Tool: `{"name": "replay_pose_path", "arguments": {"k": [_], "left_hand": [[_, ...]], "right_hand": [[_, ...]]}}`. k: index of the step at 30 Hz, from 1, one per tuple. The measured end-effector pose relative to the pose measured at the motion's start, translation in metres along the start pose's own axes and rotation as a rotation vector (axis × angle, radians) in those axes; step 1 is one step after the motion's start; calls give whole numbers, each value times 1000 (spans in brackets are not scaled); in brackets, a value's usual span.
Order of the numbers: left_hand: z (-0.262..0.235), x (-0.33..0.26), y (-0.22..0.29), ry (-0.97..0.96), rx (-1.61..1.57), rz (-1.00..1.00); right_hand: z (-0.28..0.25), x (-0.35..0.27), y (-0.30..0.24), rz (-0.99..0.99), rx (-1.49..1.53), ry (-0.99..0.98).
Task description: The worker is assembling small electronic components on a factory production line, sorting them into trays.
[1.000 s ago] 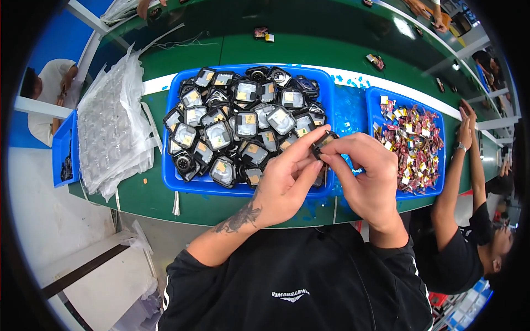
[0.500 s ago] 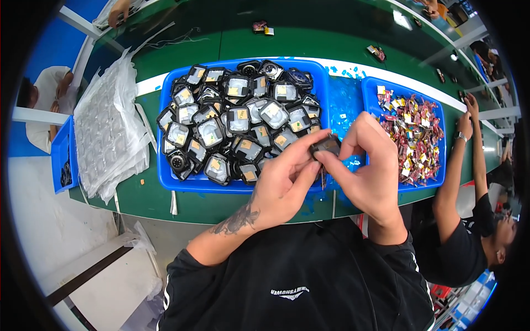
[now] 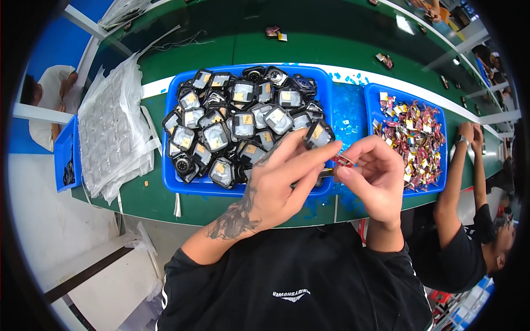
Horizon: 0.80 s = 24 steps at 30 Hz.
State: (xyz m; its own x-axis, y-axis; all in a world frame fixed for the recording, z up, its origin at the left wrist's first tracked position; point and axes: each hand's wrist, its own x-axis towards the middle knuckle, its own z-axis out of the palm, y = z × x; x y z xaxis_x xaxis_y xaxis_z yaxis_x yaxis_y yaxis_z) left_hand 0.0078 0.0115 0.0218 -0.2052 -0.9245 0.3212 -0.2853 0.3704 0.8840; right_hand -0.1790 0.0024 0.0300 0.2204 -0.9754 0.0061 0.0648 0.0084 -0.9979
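My left hand (image 3: 282,179) holds a black square smartwatch case (image 3: 319,134), its fingers stretched along it above the right end of the left bin. Just beside the case, my right hand (image 3: 376,172) pinches a small red circuit board (image 3: 342,160) between thumb and fingertips. A narrow strip shows below the board; whether it is joined to it I cannot tell. Under and beyond my left hand, a blue bin (image 3: 165,160) is heaped with similar watch cases (image 3: 243,124). To the right stands another blue bin (image 3: 445,143) full of red circuit boards with small silver and yellow batteries (image 3: 415,132).
Clear plastic blister trays (image 3: 113,132) lie stacked at the left, near a small blue bin (image 3: 67,151). Loose boards (image 3: 385,60) rest on the green belt (image 3: 243,47) behind. Blue scraps (image 3: 346,110) litter the gap between bins. A co-worker's arms (image 3: 458,182) reach in at right.
The watch case has turned and now shows its face from my left hand. My right hand has drawn slightly away, with the red circuit board now visible in its fingers.
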Motion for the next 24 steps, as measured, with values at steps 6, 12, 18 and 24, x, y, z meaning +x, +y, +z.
{"name": "replay_pose_path", "arguments": {"k": [6, 12, 18, 24], "left_hand": [[-1, 0, -14, 96, 236, 302], [-1, -6, -14, 21, 350, 381], [13, -14, -25, 142, 230, 292], [14, -12, -26, 131, 338, 353]], "right_hand": [[-6, -3, -1, 172, 200, -148], [-4, -6, -1, 294, 249, -128], [5, -8, 9, -115, -253, 27], [2, -3, 10, -385, -599, 81]]}}
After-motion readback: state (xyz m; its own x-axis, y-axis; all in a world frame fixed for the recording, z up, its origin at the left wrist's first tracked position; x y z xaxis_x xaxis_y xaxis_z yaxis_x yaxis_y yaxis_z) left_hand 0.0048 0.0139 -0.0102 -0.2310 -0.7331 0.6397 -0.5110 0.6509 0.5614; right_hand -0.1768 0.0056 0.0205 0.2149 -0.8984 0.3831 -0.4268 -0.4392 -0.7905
